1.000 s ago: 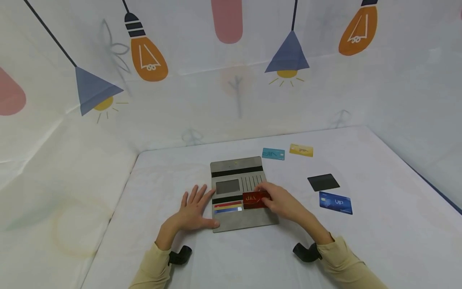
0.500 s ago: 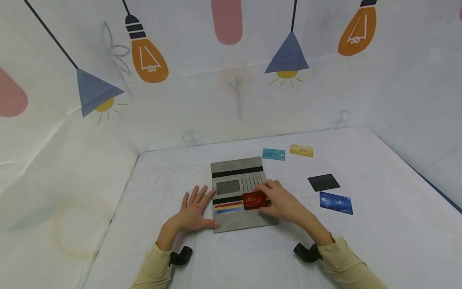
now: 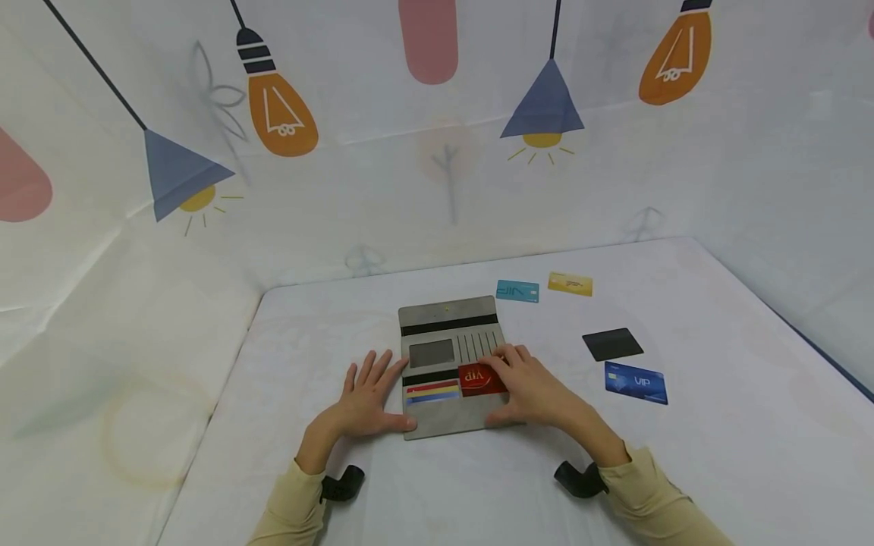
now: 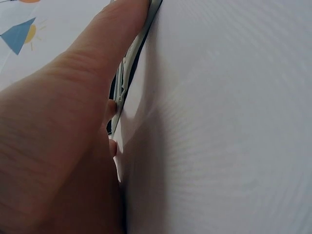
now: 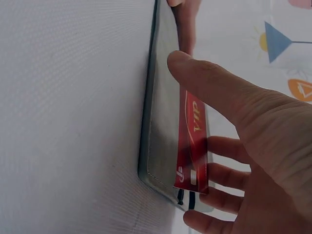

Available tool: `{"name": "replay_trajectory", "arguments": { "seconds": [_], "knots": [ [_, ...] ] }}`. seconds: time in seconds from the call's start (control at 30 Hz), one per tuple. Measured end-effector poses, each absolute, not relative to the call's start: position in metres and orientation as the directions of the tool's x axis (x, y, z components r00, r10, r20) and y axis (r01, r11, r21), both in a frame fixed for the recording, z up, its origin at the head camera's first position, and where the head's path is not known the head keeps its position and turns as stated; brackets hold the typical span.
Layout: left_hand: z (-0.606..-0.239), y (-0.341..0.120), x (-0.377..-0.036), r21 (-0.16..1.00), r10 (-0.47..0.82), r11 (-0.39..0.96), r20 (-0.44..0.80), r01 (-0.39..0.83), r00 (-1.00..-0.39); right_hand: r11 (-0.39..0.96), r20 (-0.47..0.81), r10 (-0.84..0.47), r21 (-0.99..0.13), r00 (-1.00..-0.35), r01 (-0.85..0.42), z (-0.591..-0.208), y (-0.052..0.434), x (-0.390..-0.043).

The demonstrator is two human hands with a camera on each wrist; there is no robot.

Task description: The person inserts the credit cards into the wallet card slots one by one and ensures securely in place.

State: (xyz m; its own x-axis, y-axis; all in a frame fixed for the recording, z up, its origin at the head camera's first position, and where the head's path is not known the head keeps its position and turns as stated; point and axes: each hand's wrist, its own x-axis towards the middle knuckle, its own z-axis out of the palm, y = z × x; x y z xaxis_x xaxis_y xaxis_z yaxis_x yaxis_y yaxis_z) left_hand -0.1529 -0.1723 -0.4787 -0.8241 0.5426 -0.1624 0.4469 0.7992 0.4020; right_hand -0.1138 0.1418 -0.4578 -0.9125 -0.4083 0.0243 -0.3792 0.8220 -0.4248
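Observation:
An open grey wallet (image 3: 451,334) lies flat on the white table. My left hand (image 3: 365,398) rests flat beside it, fingers straight, with the thumb against the wallet's near left corner; the left wrist view shows this thumb (image 4: 97,53) along the wallet's edge (image 4: 127,63). My right hand (image 3: 532,387) lies over the wallet's right side. Its fingers touch a red VIP card (image 3: 478,377) that sits partly in a slot. The thumb (image 5: 209,83) is spread apart and lies near the wallet's near edge (image 5: 163,136), away from the red card (image 5: 192,146).
Red, yellow and blue card edges (image 3: 432,393) show in the wallet's left slots. Loose on the table to the right lie a teal card (image 3: 517,291), a yellow card (image 3: 570,283), a black card (image 3: 611,344) and a blue VIP card (image 3: 635,383). Printed cloth walls close the table's back and sides.
The red card has slid left, further into the wallet. My right hand's thumb has come off the card and spread toward the wallet's near edge. The left hand has stayed put.

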Motion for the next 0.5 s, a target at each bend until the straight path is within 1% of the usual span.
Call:
{"name": "replay_trajectory", "arguments": {
  "seconds": [0.5],
  "knots": [
    [-0.4821,-0.1731,-0.1549,0.397,0.533,0.808,-0.177,0.436,-0.827,0.831,-0.023,-0.406,-0.424,-0.914,-0.359,-0.4625,0.1400,-0.1121]
  ]
}}
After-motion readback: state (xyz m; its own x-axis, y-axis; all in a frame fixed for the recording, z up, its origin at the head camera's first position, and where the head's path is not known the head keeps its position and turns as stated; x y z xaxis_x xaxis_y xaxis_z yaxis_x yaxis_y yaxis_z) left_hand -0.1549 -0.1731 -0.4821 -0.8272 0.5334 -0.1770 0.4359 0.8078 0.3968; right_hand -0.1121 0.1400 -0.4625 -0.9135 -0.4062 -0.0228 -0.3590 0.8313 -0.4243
